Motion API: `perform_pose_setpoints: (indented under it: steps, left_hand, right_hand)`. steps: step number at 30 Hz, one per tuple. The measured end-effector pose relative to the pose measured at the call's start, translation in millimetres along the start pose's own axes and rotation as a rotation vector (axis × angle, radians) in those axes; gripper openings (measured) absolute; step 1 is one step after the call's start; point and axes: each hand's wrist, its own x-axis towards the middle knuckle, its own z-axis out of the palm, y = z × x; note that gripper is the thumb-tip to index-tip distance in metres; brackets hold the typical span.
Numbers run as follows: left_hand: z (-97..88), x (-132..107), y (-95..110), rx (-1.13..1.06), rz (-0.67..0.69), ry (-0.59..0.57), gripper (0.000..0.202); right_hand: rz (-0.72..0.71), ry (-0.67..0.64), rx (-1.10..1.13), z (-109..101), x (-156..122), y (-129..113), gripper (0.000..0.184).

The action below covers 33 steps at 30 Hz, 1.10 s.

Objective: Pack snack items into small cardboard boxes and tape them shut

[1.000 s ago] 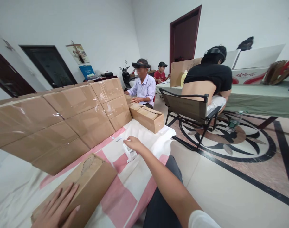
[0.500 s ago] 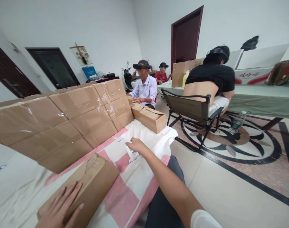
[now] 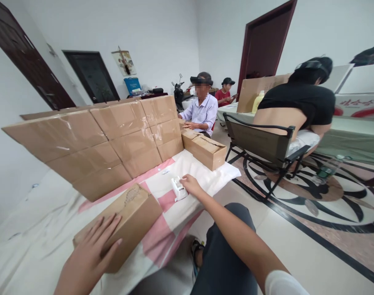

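My left hand (image 3: 93, 252) lies flat, fingers spread, on the near end of a long brown cardboard box (image 3: 125, 219) that rests on a white and pink cloth (image 3: 162, 233). My right hand (image 3: 190, 185) reaches forward and its fingers close around a small white tape dispenser (image 3: 178, 189) standing on the cloth. A stack of taped cardboard boxes (image 3: 113, 139) forms a wall behind both hands.
Another long box (image 3: 205, 149) lies at the cloth's far end. A person in a light shirt (image 3: 202, 112) sits behind it, and another person sits on a folding chair (image 3: 261, 141) at a green table (image 3: 350, 135). A bottle (image 3: 327, 170) lies on the patterned floor.
The view has swung right and down. My right hand stays on the tape dispenser and my left hand stays flat on the box.
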Motion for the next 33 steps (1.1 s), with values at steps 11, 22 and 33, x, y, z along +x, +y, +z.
perform_pose_setpoints:
  steps: [11,22,33]
  left_hand:
    - [-15.5,6.8,11.8,-0.009,-0.045,-0.04,0.062]
    - [1.3,80.7,169.5,-0.374,0.133,0.33,0.038]
    - [161.2,176.3,169.5,-0.881,-0.207,0.03,0.105]
  right_hand:
    - [0.156,-0.108,0.133,-2.7,10.3,-10.9,0.035]
    - [0.251,-0.175,0.226,-7.3,6.6,-19.6,0.032]
    - [0.195,-0.156,0.336,-8.5,1.5,-17.8,0.022]
